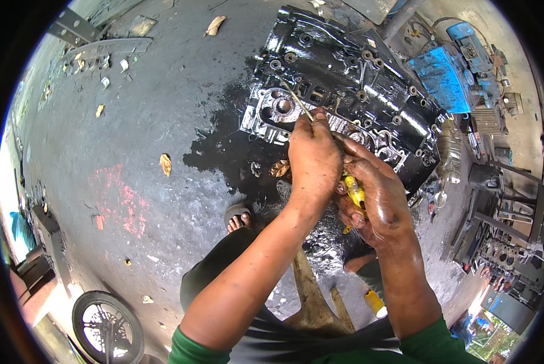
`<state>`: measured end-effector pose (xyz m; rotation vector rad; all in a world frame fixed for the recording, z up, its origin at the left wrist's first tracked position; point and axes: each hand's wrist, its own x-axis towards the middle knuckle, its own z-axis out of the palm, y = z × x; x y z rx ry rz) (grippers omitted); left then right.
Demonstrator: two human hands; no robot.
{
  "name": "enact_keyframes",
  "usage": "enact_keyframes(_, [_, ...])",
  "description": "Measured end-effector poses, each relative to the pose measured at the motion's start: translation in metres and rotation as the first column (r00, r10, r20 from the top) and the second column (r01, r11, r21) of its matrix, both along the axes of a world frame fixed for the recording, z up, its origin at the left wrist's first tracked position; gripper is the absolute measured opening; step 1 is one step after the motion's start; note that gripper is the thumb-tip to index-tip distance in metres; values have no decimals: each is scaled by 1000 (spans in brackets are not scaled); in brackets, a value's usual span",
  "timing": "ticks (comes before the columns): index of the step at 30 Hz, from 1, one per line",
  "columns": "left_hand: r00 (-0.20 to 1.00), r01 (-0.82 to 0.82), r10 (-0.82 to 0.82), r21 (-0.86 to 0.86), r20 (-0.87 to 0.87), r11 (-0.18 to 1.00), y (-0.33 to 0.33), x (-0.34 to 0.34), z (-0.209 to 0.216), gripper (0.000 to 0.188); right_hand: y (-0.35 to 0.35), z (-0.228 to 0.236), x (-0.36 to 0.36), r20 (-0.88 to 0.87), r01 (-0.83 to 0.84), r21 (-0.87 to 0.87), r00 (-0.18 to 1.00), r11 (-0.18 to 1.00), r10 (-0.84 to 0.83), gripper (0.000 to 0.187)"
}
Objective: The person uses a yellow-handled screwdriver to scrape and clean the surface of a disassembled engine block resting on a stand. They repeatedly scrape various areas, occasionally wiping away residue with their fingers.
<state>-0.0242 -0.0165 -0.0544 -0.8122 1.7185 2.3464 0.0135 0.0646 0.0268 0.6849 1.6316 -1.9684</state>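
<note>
A large engine casting (369,79), black and shiny with oil, lies on the floor ahead of me. Its near left end shows bare metal with round openings. My left hand (313,155) is closed, pinching the thin metal shaft (297,99) of what looks like a yellow-handled screwdriver, its tip over the casting. Behind it, my right hand (378,200) wraps round the yellow handle (353,193). The stretch between shaft and handle is hidden by my hands.
Dark oil (223,145) spreads over the concrete left of the casting. A blue machine (445,76) stands at the far right, and a spoked wheel (108,327) at the lower left. Near my right forearm is a yellow cylinder (374,301). Dry leaves (166,165) dot the floor.
</note>
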Motion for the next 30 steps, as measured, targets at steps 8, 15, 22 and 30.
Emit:
enact_keyframes(8, [999,33,-33,0,42,999,0,6,4,41,1,1,7,-14,18,-39,1000,999,-19,47])
enact_keyframes(15, [997,61,-58,-56,40,997,-2,8,11,40,4,-1,9,19,75,-99,997,992,-74,44])
enact_keyframes(22, [996,90,-87,-175,26,980,-14,4,6,39,-9,-9,10,72,201,-151,979,968,-192,47])
enact_keyframes(30, [995,64,-84,273,60,960,-34,-2,17,47,-27,3,1,-45,36,-124,998,992,-41,35])
